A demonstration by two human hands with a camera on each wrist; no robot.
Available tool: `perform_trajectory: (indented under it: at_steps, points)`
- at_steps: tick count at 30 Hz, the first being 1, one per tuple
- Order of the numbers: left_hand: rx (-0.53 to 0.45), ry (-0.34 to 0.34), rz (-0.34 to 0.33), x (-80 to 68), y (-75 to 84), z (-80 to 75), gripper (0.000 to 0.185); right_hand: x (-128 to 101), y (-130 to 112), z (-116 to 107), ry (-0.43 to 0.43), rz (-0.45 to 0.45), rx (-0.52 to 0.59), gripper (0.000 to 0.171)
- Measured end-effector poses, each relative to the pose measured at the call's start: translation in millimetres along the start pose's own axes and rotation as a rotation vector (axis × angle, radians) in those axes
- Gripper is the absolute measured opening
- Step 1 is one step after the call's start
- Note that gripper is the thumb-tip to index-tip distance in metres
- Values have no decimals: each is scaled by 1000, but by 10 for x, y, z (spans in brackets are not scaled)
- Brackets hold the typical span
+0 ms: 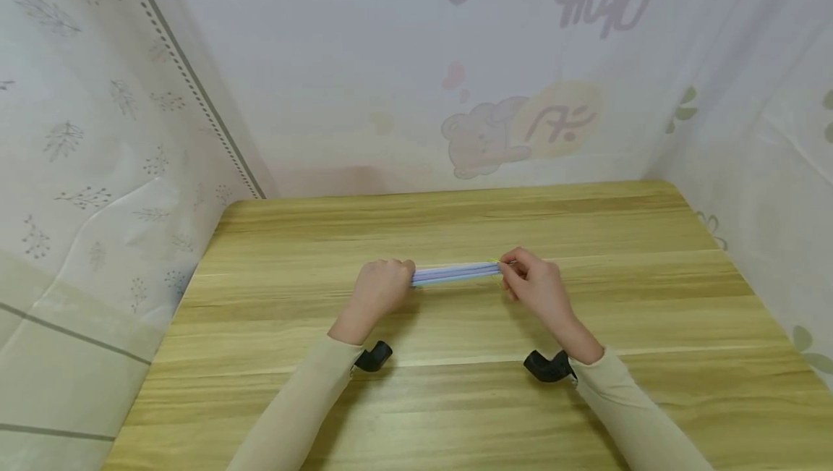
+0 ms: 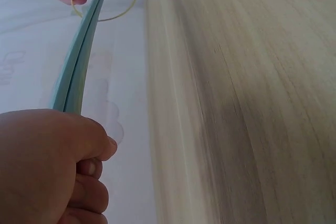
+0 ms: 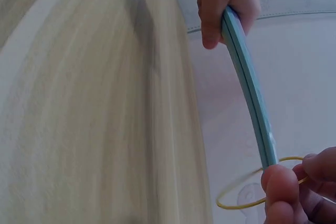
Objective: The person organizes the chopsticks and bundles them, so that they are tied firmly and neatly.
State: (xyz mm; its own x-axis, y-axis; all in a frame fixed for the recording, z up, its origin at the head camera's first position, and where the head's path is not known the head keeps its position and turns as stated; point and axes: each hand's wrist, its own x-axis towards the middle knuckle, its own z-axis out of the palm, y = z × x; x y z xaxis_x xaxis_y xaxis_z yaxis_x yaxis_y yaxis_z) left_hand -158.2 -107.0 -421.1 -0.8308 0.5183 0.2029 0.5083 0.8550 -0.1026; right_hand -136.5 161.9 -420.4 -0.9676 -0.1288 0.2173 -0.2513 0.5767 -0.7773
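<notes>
My left hand (image 1: 382, 287) grips one end of a bundle of long, thin pastel sticks (image 1: 455, 274), lilac and pale blue in the head view. The same sticks (image 3: 251, 90) look teal in the right wrist view and lie side by side, held above the table. At the bundle's other end, my right hand (image 1: 537, 289) pinches a thin yellow rubber band (image 3: 241, 206). The band hangs as a wide loop around that end, with slack showing. Fingertips (image 3: 280, 184) of the right hand are right at the stick ends. The gripped end is hidden inside the left fist.
A wood-grain table (image 1: 449, 413) lies beneath both hands. Behind it hangs a pale printed curtain (image 1: 364, 80), with more patterned cloth at the left and right. Black curved wrist mounts (image 1: 548, 367) stick out from the sleeves.
</notes>
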Motion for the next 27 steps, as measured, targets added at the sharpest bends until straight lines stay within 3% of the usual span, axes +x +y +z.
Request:
perform_trajectory:
  at_steps: [9,15,19,23,27]
  points:
    - [34,24,-17,5,-42,-20,26,-132,18,130,-42,99,159,17]
    - [28,27,-25,0,-64,-67,27,-180,154,219,-73,260,368,26]
    - [4,16,-31,3,-67,-82,26,-173,208,246,-148,334,418,17]
    - [-9,16,-44,-2,-64,-84,26,-168,228,236,-293,271,393,12]
    - [-19,-7,-66,-5,-56,-76,24,-187,224,213,-384,74,459,21]
